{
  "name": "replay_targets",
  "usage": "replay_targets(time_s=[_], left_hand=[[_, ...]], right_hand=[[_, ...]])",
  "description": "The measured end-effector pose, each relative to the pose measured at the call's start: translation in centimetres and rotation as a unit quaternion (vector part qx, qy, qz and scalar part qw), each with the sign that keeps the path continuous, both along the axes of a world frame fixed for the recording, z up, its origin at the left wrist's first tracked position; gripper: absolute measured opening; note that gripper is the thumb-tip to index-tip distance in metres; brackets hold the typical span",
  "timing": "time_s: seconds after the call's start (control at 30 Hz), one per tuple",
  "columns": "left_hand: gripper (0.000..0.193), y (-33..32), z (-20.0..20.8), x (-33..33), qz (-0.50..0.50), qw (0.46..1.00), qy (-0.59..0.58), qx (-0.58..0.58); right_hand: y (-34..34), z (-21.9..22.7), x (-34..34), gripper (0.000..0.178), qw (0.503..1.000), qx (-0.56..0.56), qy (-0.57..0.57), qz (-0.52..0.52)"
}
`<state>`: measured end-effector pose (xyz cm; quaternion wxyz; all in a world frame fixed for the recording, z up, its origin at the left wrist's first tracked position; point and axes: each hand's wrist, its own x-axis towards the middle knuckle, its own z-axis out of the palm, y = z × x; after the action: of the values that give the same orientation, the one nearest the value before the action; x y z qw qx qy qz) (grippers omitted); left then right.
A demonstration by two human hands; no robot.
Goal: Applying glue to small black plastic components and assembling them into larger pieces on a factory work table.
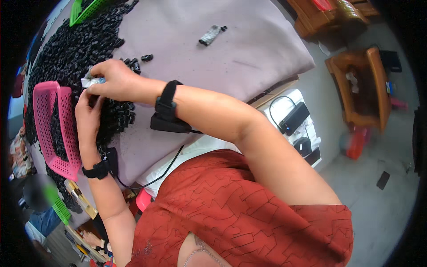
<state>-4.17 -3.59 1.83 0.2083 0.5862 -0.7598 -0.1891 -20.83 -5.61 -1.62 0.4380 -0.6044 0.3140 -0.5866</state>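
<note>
Both my hands meet over a large pile of small black plastic pieces [71, 49] at the left of the table. My right hand [116, 80] is closed, its thumb and fingers pinching a small crumpled silvery-white wrapping [92, 82] with a bluish part. Just below it, my left hand [87, 118] has its fingers bent up against the right fingertips; what lies between them is hidden. A pink perforated basket [71, 111] stands tilted beside my left hand, with black pieces inside. Farther off lies a silvery wrapped bundle [211, 35] with black ends.
A single black piece [147, 58] lies apart from the pile on the pale cloth [178, 58]. A green basket [82, 15] is at the far left. Black strapped devices with a cable sit on my wrists. Wooden chairs [378, 84] stand right; another person's hand [93, 239] shows lower left.
</note>
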Motion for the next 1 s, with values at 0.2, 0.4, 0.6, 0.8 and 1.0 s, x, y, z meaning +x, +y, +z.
replay_targets(time_s=[0.2,0.4,0.6,0.8,1.0], left_hand=[[0.026,-1.5,-1.2,2.0,0.002,0.994,0.096,0.058],[0.020,-1.3,-1.3,4.0,0.080,0.939,0.312,0.119],[0.023,-0.1,-0.6,1.7,0.072,0.913,0.383,0.120],[0.024,-0.5,-1.2,2.8,0.047,0.923,0.371,0.087],[0.027,0.3,-1.6,1.8,0.051,0.942,0.332,0.029]], right_hand=[[0.1,0.2,-0.3,0.033,1.000,0.019,0.010,-0.022],[0.0,0.1,0.7,0.028,0.998,0.019,0.002,-0.068],[0.2,0.4,0.6,0.027,0.998,0.019,0.016,-0.060],[0.3,0.2,0.9,0.026,0.995,-0.010,0.003,-0.097],[0.1,0.3,0.6,0.024,0.999,-0.015,-0.011,-0.037]])
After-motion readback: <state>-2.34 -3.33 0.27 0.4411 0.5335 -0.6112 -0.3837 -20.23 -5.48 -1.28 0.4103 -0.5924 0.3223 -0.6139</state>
